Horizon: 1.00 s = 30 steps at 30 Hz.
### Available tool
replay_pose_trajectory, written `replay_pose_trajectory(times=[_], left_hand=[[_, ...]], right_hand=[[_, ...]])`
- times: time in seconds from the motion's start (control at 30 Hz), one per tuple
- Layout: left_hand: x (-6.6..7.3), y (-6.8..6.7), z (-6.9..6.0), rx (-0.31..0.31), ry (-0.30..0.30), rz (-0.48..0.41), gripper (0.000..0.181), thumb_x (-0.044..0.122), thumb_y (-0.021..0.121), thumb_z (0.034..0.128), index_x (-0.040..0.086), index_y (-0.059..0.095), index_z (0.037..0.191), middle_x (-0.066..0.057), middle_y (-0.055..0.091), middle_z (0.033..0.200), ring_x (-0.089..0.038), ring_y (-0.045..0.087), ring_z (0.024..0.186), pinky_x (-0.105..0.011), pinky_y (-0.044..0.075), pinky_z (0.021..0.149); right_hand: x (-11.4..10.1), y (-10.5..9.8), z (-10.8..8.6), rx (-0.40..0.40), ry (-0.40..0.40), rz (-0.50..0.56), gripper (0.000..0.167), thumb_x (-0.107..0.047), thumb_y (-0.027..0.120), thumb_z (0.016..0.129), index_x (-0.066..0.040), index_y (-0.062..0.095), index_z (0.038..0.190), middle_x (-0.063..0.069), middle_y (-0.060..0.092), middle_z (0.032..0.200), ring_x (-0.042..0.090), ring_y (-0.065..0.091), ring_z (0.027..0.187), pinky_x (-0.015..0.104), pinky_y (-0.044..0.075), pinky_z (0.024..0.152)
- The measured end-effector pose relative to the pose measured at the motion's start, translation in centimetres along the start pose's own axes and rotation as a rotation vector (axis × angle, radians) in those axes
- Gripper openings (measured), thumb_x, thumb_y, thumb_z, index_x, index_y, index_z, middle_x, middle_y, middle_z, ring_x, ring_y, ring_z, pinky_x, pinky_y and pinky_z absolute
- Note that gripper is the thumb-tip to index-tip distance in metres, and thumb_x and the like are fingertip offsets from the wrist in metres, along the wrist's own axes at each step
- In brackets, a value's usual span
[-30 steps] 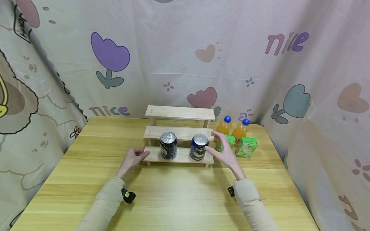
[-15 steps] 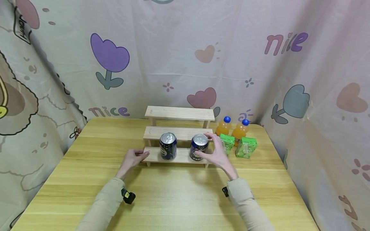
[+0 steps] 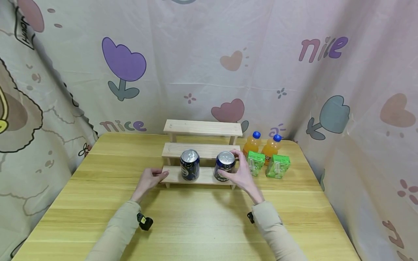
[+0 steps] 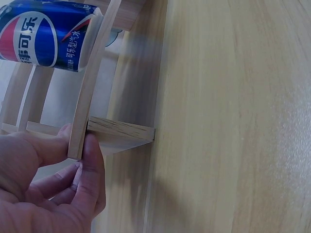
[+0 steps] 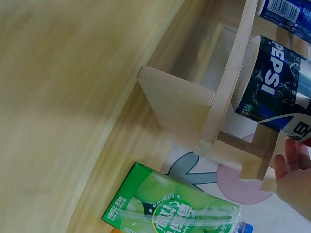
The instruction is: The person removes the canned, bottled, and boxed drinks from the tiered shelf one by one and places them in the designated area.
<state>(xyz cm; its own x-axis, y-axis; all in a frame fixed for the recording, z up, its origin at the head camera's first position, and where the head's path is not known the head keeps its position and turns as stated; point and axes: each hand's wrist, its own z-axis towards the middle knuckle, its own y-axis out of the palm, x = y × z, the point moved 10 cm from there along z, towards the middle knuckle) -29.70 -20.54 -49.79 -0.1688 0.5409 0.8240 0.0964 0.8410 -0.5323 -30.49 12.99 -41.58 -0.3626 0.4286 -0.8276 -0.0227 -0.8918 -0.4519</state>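
A three-tier wooden shelf [image 3: 202,127] stands at the middle of the table. On its lowest board are two blue Pepsi cans, the left can [image 3: 190,166] and the right can [image 3: 225,158], both upright. My left hand [image 3: 148,182] pinches the left end of the lowest board; the left wrist view shows the thumb [image 4: 51,145] above the board and fingers below. My right hand [image 3: 243,177] holds the right can, thumb in front and fingers round its right side. In the right wrist view, fingertips [image 5: 291,150] touch the can's side.
Right of the shelf stand two orange juice bottles with blue caps, a left bottle [image 3: 252,144] and a right bottle [image 3: 271,146]. Before them are two green drink cartons, the left carton [image 3: 255,163] and the right carton [image 3: 278,166]. A printed curtain hangs behind the wooden table [image 3: 196,221].
My right hand has moved left from beside the right can and closed round it. My left hand stays on the board's end. The cans look unmoved.
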Motion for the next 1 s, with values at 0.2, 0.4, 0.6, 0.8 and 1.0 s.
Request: replay_pose_trajectory(times=[0.2,0.4,0.6,0.8,1.0], left_hand=[[-0.2,0.0,0.0,-0.003,-0.004,0.001,0.051,0.029,0.065,0.0993,-0.014,0.06,0.126,-0.031,0.069,0.118,-0.035,0.069,0.102,-0.045,0.057,0.092],[-0.3,0.0,0.1,-0.005,-0.006,0.002,0.054,0.03,0.064,0.0994,-0.015,0.057,0.129,-0.033,0.065,0.124,-0.041,0.066,0.11,-0.049,0.055,0.097],[-0.4,0.0,0.3,-0.001,-0.001,0.001,0.051,0.028,0.064,0.099,-0.014,0.058,0.128,-0.032,0.067,0.122,-0.038,0.067,0.106,-0.049,0.055,0.096],[-0.4,-0.1,0.3,0.007,0.002,0.01,0.05,0.028,0.065,0.0987,-0.013,0.06,0.127,-0.031,0.068,0.121,-0.038,0.068,0.106,-0.049,0.055,0.096],[-0.5,0.0,0.3,0.0,0.001,0.015,0.053,0.029,0.064,0.0991,-0.014,0.058,0.129,-0.032,0.067,0.122,-0.04,0.067,0.108,-0.051,0.054,0.097]], right_hand=[[0.1,0.0,0.0,0.026,0.007,0.028,0.079,-0.012,0.09,0.069,-0.002,0.047,0.135,0.018,0.059,0.13,0.034,0.055,0.119,0.055,0.042,0.11],[0.1,-0.1,0.1,0.036,0.007,0.095,0.076,-0.005,0.09,0.069,0.0,0.05,0.133,0.019,0.057,0.132,0.037,0.057,0.122,0.052,0.044,0.112],[0.2,-0.2,0.0,0.028,0.042,0.173,0.076,0.001,0.089,0.068,-0.001,0.05,0.134,0.019,0.056,0.136,0.036,0.055,0.126,0.051,0.04,0.117],[0.5,-1.1,-0.4,0.018,0.063,0.235,0.076,0.003,0.088,0.069,-0.005,0.053,0.136,0.016,0.057,0.137,0.024,0.056,0.126,0.036,0.039,0.119],[0.5,-2.4,-0.8,0.014,-0.001,0.279,0.077,0.009,0.086,0.067,-0.001,0.054,0.136,0.021,0.059,0.136,0.004,0.058,0.119,0.016,0.043,0.109]])
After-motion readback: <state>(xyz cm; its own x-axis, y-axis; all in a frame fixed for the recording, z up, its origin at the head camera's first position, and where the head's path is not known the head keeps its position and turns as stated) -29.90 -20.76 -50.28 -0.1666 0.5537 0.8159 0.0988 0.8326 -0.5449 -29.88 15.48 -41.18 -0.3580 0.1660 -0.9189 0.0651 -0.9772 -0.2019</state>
